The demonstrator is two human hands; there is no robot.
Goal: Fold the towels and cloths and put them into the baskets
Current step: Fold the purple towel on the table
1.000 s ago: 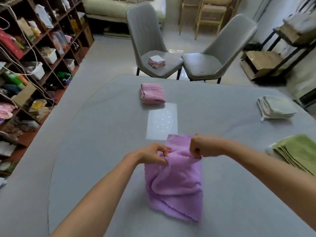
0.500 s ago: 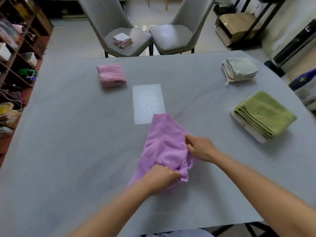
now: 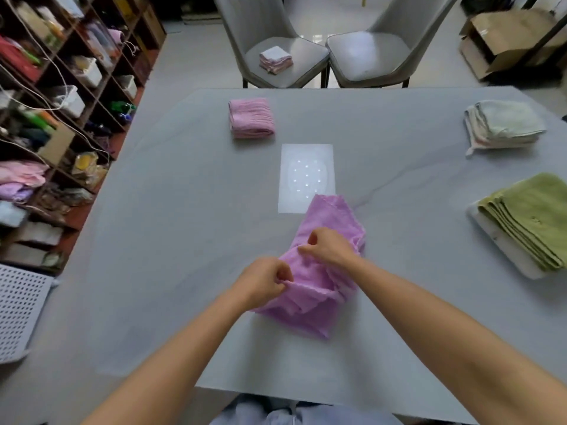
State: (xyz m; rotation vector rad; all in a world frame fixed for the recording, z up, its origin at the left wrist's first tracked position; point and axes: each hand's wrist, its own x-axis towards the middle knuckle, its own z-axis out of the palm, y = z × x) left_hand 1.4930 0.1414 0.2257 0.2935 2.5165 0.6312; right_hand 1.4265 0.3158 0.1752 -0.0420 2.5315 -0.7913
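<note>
purple towel (image 3: 329, 216) judged soft, light, limp | best taken at corners | edge pinched by left hand (image 3: 264, 282) and right hand (image 3: 329, 247) | rumpled on desk (image 3: 184, 210)

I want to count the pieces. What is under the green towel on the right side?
Under the green towel a pale flat piece sticks out along its near edge, on the table. The towel covers the rest, so what it is stays unclear.

Purple towel (image 3: 325, 228): soft fleecy cloth, matt. Bench (image 3: 171, 210): smooth grey, faint sheen. Green towels (image 3: 534, 216): nubby terry.
</note>
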